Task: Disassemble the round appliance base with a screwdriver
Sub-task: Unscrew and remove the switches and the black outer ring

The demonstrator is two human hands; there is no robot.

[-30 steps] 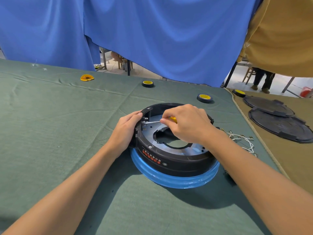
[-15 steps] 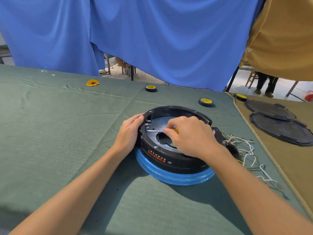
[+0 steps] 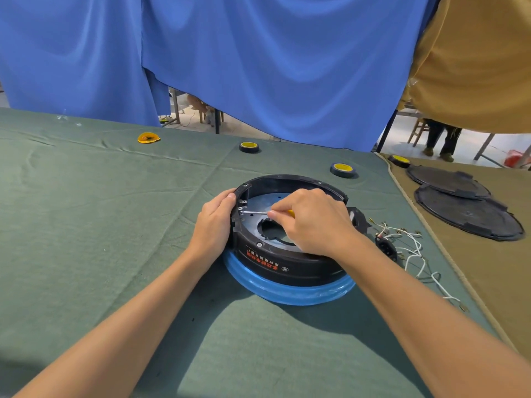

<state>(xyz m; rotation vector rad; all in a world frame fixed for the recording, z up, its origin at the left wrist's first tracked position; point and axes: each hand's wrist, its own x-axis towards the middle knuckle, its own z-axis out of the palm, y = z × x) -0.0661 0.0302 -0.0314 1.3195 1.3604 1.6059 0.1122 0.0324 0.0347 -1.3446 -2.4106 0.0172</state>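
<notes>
My left hand (image 3: 214, 225) gripping the appliance base (image 3: 287, 262) wall at 9 o'clock, my right hand (image 3: 311, 222) pinching the screwdriver (image 3: 254, 212), tip pointing toward 9.

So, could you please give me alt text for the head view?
A right hand holds a screwdriver with its tip at the inner left wall of a round black appliance base, while the left hand steadies the outer wall. The base sits on green cloth, loose white wires beside it.

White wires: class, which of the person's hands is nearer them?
Right. The right hand, holding the screwdriver over the base, is next to the wires; the left hand grips its opposite wall.
</notes>
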